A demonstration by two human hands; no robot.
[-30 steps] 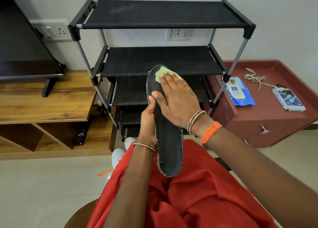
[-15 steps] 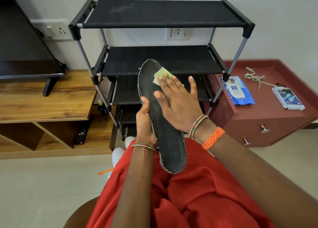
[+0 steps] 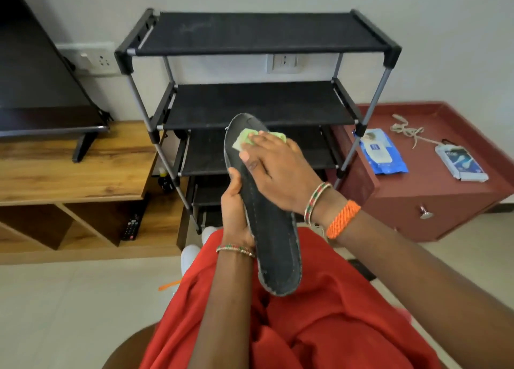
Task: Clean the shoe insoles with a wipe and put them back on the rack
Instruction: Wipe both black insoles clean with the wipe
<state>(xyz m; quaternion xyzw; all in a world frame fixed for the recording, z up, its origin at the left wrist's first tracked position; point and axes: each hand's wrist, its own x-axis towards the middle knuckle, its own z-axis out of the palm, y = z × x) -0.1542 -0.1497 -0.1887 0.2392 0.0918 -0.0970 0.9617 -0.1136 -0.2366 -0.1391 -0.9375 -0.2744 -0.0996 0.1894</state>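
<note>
A long black shoe insole (image 3: 274, 246) stands tilted over my red-clad lap, heel end down. My left hand (image 3: 235, 210) grips its left edge near the middle, thumb on the front face. My right hand (image 3: 281, 171) lies flat on the upper half and presses a light green wipe (image 3: 246, 140) against the toe end with straight fingers. Most of the wipe is hidden under those fingers. Behind the insole stands the black shoe rack (image 3: 258, 104), its upper shelves bare.
A blue wipes pack (image 3: 382, 154), a small white-blue packet (image 3: 460, 162) and a cord lie on the red cabinet (image 3: 434, 210) at right. A wooden TV unit (image 3: 69, 174) with a screen and a remote (image 3: 130, 226) sits at left. White shoes (image 3: 192, 253) rest on the floor below.
My right hand slid the wipe up toward the toe end of the insole. The insole shifted slightly in my left hand's grip.
</note>
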